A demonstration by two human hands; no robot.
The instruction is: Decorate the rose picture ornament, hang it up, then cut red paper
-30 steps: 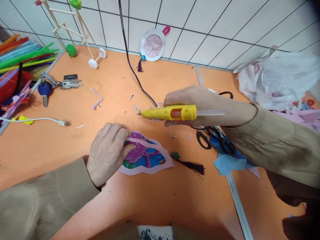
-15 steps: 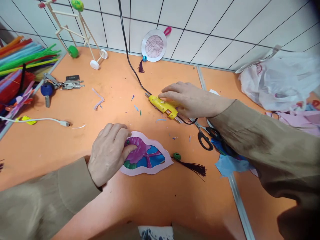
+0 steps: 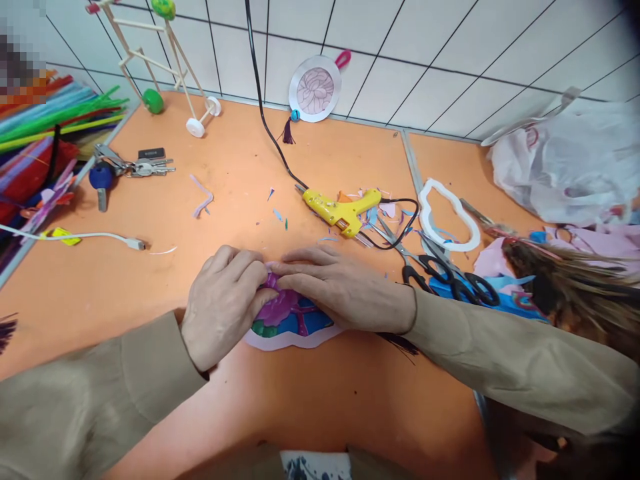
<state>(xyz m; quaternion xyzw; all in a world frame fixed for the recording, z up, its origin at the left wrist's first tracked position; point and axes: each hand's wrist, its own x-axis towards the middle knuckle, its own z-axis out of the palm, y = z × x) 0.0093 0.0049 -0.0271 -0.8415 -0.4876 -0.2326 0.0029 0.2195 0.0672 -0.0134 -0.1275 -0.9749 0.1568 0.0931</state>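
Observation:
On the orange table lies a flat ornament (image 3: 280, 307) with a pale pink rim and a purple, blue and green floral fabric face. My left hand (image 3: 225, 303) holds its left end, fingers curled and thumb pressed on the fabric. Stretched over its upper right part is my right hand (image 3: 345, 290), fingertips meeting those of the left. It hides the ornament's right tip. A dark tassel (image 3: 400, 345) shows partly beneath the right wrist. Just beyond the hands, a yellow glue gun (image 3: 340, 210) rests on its side.
Black-handled scissors (image 3: 415, 267) and a white scalloped frame (image 3: 473, 230) lie right, near fabric scraps and a plastic bag (image 3: 565, 167). Keys (image 3: 145, 167), a white cable (image 3: 110, 240) and colourful pipe cleaners (image 3: 55, 127) are left. A round tasselled ornament (image 3: 315, 90) leans against the tiles.
My right hand has come away from the glue gun, towards me and leftward, onto the ornament. The glue gun stays on the table. My left hand keeps its hold.

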